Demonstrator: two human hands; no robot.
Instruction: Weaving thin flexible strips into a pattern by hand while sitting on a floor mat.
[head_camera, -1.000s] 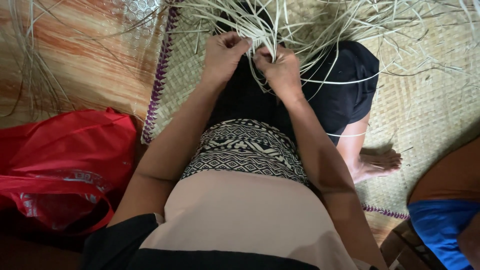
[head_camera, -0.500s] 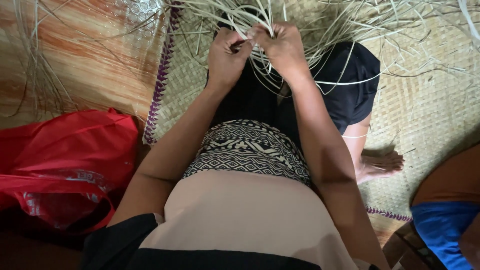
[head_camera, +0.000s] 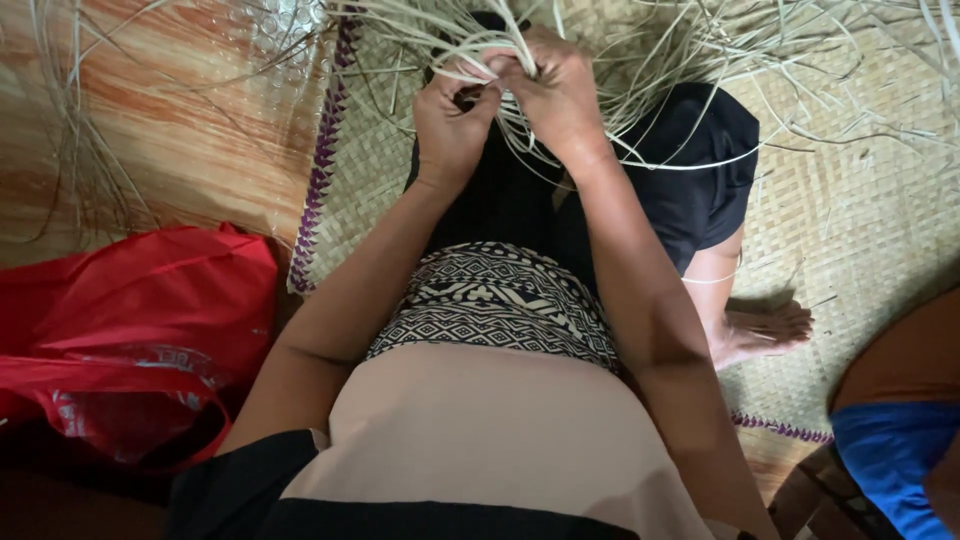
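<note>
Both hands have risen and met: left hand and right hand now pinch the pale straw strands together above the woven mat; weaving continues.

Both hands meet at the strips above the lap, on the mat. Bag lies left; foot right.

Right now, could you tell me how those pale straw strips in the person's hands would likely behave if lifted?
The pale straw strips curve and splay loosely, so they probably flop rather than hold shape. They look thin, so likely very light. Both the left hand and right hand pinch them, suggesting they tangle or slip easily.
</note>
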